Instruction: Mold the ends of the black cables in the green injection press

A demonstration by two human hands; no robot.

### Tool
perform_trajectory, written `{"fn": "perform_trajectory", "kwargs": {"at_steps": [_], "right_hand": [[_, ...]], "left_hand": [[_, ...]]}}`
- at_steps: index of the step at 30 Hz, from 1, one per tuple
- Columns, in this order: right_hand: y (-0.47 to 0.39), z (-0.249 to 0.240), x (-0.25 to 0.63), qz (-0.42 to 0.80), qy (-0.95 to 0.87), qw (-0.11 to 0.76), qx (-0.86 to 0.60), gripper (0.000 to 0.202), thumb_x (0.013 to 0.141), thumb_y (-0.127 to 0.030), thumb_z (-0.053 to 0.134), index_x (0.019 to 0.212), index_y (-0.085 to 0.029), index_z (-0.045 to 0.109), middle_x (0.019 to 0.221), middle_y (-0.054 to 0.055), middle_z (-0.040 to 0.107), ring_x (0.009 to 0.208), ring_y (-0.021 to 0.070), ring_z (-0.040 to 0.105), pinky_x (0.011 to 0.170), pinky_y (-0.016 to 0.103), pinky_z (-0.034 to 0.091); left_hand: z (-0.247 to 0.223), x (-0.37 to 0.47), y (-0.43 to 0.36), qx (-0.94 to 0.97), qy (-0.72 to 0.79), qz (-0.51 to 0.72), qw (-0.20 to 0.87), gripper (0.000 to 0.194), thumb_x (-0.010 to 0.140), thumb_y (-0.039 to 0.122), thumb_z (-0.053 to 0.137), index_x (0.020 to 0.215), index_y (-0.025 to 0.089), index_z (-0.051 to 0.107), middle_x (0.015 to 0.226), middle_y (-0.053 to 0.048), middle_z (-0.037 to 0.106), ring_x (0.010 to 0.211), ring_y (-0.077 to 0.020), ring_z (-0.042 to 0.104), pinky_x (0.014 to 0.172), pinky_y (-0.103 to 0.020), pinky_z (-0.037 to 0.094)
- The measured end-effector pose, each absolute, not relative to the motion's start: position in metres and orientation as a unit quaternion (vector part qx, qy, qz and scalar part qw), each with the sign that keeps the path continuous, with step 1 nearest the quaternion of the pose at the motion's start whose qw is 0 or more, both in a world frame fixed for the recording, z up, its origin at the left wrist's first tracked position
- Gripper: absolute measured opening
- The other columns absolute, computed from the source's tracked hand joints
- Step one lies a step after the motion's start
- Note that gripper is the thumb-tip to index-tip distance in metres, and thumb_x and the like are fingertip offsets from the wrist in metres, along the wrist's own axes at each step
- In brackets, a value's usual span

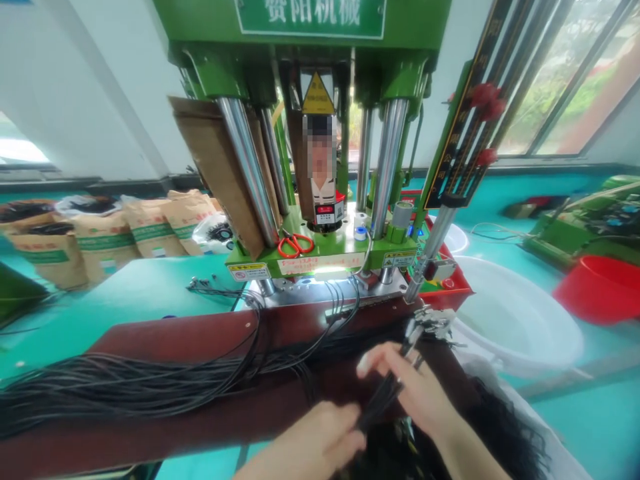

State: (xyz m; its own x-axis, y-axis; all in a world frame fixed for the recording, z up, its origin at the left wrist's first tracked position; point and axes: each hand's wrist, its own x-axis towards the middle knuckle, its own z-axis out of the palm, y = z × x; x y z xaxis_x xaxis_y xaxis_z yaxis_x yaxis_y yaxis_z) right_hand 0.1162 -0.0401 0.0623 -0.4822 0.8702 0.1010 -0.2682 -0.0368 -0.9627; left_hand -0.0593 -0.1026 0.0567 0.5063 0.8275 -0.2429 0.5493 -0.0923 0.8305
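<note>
A bundle of black cables point(379, 403) slants across in front of me at the lower right. My left hand point(325, 433) is closed around its lower part. Higher up, my right hand point(417, 383) wraps its fingers about the same bundle; one fingertip has a white covering. Silvery metal ends point(429, 323) cluster just beyond the right hand, though I cannot tell which belong to the held cables. Many more black cables point(125, 383) lie along the dark red board point(165, 337) to the left. Several thin cables point(336, 307) run from it into the green press point(325, 250).
Orange-handled scissors point(296, 245) rest on the press ledge beside a blue-and-white roll point(360, 233). To the right stand a white tub point(517, 313) and a red bucket point(603, 290). Filled paper sacks point(107, 240) line the left. Black strands point(505, 427) hang at the lower right.
</note>
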Motion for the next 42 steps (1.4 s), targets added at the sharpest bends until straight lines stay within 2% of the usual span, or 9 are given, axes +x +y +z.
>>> {"fn": "perform_trajectory", "kwargs": {"at_steps": [4, 8, 11, 16, 20, 22, 29, 35, 42], "right_hand": [[-0.060, 0.047, 0.097, 0.690, -0.594, 0.316, -0.267, 0.031, 0.087, -0.038, 0.044, 0.083, -0.017, 0.068, 0.085, 0.007, 0.067, 0.083, 0.0195, 0.060, 0.081, 0.034, 0.043], [-0.054, 0.034, 0.093, 0.727, -0.520, 0.334, -0.299, 0.027, 0.084, -0.037, 0.049, 0.094, -0.018, 0.065, 0.093, 0.008, 0.066, 0.083, 0.0193, 0.060, 0.072, 0.031, 0.047], [-0.040, 0.034, 0.103, 0.751, -0.452, 0.363, -0.317, 0.027, 0.083, -0.034, 0.052, 0.105, -0.019, 0.060, 0.095, 0.007, 0.065, 0.086, 0.0186, 0.059, 0.071, 0.030, 0.047], [-0.034, 0.035, 0.121, 0.712, -0.453, 0.397, -0.361, 0.024, 0.080, -0.026, 0.057, 0.103, -0.018, 0.059, 0.090, 0.004, 0.065, 0.070, 0.0114, 0.059, 0.065, 0.023, 0.047], [-0.039, 0.032, 0.129, 0.709, -0.473, 0.373, -0.368, 0.017, 0.081, -0.030, 0.054, 0.094, -0.017, 0.055, 0.055, -0.004, 0.056, 0.039, 0.0126, 0.053, 0.038, 0.025, 0.045], [-0.039, 0.032, 0.131, 0.720, -0.464, 0.369, -0.360, 0.016, 0.081, -0.033, 0.053, 0.087, -0.018, 0.052, 0.045, -0.008, 0.047, 0.034, 0.0153, 0.052, 0.033, 0.027, 0.044], [-0.030, 0.033, 0.137, 0.696, -0.446, 0.416, -0.379, 0.019, 0.076, -0.034, 0.060, 0.079, -0.016, 0.058, 0.049, -0.004, 0.051, 0.040, 0.0139, 0.051, 0.040, 0.029, 0.046], [-0.017, 0.029, 0.142, 0.648, -0.294, 0.576, -0.401, 0.019, 0.058, -0.024, 0.076, 0.070, -0.015, 0.066, 0.069, 0.001, 0.062, 0.064, 0.0130, 0.055, 0.062, 0.026, 0.047], [-0.015, 0.036, 0.142, 0.647, -0.349, 0.579, -0.352, 0.013, 0.069, -0.028, 0.068, 0.071, -0.016, 0.062, 0.061, -0.001, 0.056, 0.048, 0.0115, 0.049, 0.046, 0.026, 0.043]], "left_hand": [[0.039, -0.057, -0.114, 0.639, 0.368, 0.198, 0.646, 0.024, 0.073, 0.037, 0.055, 0.089, 0.020, 0.054, 0.078, -0.001, 0.059, 0.067, -0.0114, 0.052, 0.062, -0.021, 0.040], [0.030, -0.023, -0.102, 0.370, 0.378, 0.394, 0.752, 0.039, 0.073, 0.043, 0.055, 0.100, 0.017, 0.045, 0.060, 0.003, 0.052, 0.039, -0.0060, 0.043, 0.037, -0.017, 0.032], [0.029, -0.003, -0.088, 0.318, 0.390, 0.442, 0.742, 0.029, 0.077, 0.042, 0.051, 0.086, 0.015, 0.045, 0.047, 0.007, 0.042, 0.029, -0.0030, 0.030, 0.029, -0.015, 0.019], [0.026, 0.007, -0.073, 0.343, 0.397, 0.480, 0.703, 0.029, 0.080, 0.044, 0.046, 0.076, 0.015, 0.046, 0.045, 0.008, 0.042, 0.028, -0.0019, 0.029, 0.028, -0.015, 0.018], [0.020, 0.013, -0.070, 0.390, 0.430, 0.485, 0.655, 0.031, 0.080, 0.043, 0.046, 0.072, 0.013, 0.049, 0.052, 0.003, 0.050, 0.033, -0.0034, 0.038, 0.029, -0.014, 0.025], [0.019, 0.016, -0.068, 0.402, 0.439, 0.483, 0.642, 0.031, 0.080, 0.043, 0.046, 0.073, 0.013, 0.050, 0.058, 0.001, 0.054, 0.038, -0.0051, 0.044, 0.032, -0.016, 0.031], [0.021, 0.009, -0.058, 0.466, 0.474, 0.431, 0.610, 0.027, 0.081, 0.039, 0.043, 0.085, 0.015, 0.052, 0.067, -0.002, 0.060, 0.053, -0.0112, 0.055, 0.048, -0.023, 0.045], [0.033, -0.009, -0.036, 0.559, 0.481, 0.419, 0.530, 0.026, 0.083, 0.037, 0.040, 0.077, 0.015, 0.052, 0.071, -0.004, 0.063, 0.062, -0.0135, 0.057, 0.059, -0.025, 0.045], [0.049, 0.009, -0.024, 0.617, 0.425, 0.346, 0.564, 0.027, 0.082, 0.034, 0.040, 0.069, 0.015, 0.053, 0.064, -0.002, 0.060, 0.055, -0.0112, 0.054, 0.056, -0.024, 0.044]]}}
